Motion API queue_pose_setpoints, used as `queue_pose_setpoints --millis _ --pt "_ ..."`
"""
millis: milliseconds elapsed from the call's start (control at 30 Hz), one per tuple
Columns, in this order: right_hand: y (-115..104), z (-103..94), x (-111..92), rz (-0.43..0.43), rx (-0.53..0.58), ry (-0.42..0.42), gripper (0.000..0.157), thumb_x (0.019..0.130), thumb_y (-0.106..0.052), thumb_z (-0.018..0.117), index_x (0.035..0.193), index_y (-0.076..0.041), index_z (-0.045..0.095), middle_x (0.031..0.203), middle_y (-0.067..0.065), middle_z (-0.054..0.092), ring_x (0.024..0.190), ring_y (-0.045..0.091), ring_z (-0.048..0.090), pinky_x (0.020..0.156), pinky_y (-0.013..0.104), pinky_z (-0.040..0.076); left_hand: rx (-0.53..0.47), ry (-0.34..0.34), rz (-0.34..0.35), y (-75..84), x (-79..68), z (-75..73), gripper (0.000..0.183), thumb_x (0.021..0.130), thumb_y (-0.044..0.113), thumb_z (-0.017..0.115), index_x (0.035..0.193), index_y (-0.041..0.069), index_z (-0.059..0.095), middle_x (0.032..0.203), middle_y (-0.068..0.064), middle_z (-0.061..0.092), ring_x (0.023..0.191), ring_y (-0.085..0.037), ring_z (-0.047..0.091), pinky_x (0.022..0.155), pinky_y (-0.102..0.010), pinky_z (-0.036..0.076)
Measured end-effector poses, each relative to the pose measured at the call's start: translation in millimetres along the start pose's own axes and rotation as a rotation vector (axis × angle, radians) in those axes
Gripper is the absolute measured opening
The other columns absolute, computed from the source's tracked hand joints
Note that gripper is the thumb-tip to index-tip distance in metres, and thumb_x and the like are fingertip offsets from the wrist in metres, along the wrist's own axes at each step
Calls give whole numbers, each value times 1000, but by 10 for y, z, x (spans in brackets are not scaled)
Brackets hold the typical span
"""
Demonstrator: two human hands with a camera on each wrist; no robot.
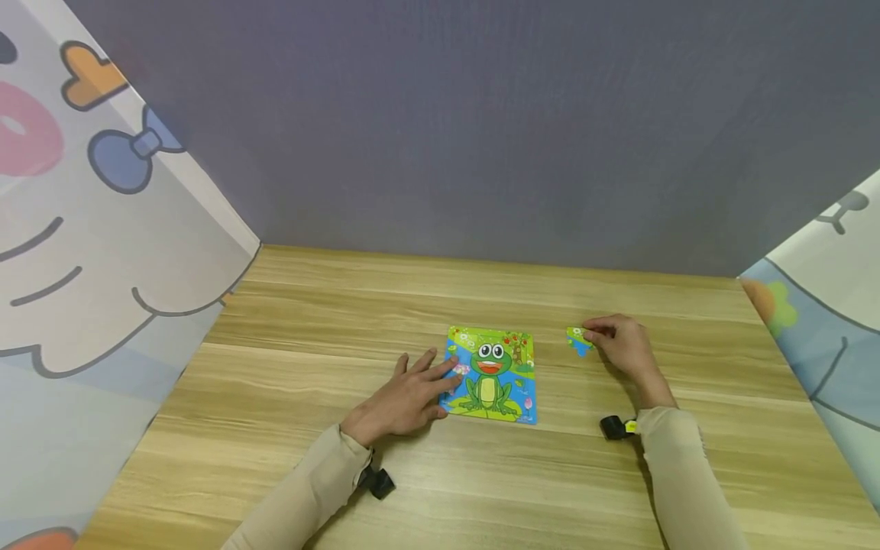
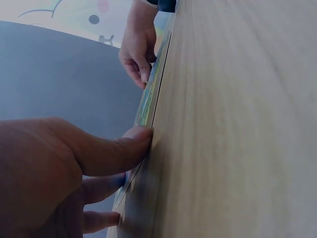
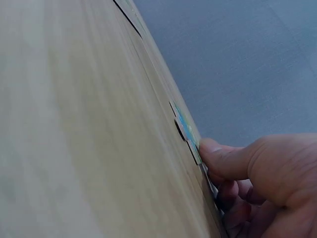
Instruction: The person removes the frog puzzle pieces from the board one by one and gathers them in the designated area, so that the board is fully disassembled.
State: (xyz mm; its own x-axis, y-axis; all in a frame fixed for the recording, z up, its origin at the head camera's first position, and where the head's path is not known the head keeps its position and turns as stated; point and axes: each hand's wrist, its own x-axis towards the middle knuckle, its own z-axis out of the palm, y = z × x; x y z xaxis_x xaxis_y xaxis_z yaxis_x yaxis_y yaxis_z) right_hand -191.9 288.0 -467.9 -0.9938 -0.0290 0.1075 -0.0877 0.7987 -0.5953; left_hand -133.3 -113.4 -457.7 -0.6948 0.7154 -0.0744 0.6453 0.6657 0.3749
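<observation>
A square frog puzzle lies flat near the middle of the table, the green frog sitting on a lily leaf against blue water, with a red-dotted tree at the upper right. To its right, well apart from it, is a loose puzzle piece in blue and green with a rounded tab; whether it rests fully on the wood or is slightly lifted, I cannot tell. The right hand pinches that piece by its right edge between thumb and fingertips. The left hand rests at the puzzle's left side, fingers spread and reaching over its surface, thumb at its edge. Both arms wear beige sleeves, with a small black device at each wrist. The table is pale yellowish wood, its darker grain streaking from side to side. Beyond its far edge rises a plain dark grey wall. A left panel carries cartoon art with an orange heart and a blue bow; a right panel shows a green flower and pale cartoon shapes.
</observation>
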Motion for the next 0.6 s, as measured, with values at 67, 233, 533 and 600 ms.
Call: queue_pose_setpoints --millis 67,233,533,600 --pt "2 -10 -2 -1 7 -1 21 93 -13 71 109 -1 75 102 22 71 77 17 58 64 22 45 -5 -4 -1 -1 -1 0 59 97 32 64 151 17 46 164 -9 32 152 -46 23 109 -79 23" --pt "-70 -50 -10 -17 15 22 23 95 -13 68 113 0 72 114 27 64 89 34 66 69 26 49 -4 -4 2 -1 -5 -8 58 98 34 63 151 18 46 164 -9 32 153 -46 23 109 -79 24" --pt "-447 -25 -23 -90 69 -18 25 96 -13 66 115 2 71 121 29 61 85 36 69 62 25 52 2 6 -1 20 -8 -14 58 98 38 62 150 19 47 164 -8 33 152 -46 25 108 -79 25" --pt "-510 9 -22 -104 78 -36 24 95 -11 67 115 2 71 121 28 61 83 33 69 60 23 50 8 5 -1 29 -7 -14 58 98 39 62 150 19 47 164 -8 34 152 -46 25 108 -79 26"
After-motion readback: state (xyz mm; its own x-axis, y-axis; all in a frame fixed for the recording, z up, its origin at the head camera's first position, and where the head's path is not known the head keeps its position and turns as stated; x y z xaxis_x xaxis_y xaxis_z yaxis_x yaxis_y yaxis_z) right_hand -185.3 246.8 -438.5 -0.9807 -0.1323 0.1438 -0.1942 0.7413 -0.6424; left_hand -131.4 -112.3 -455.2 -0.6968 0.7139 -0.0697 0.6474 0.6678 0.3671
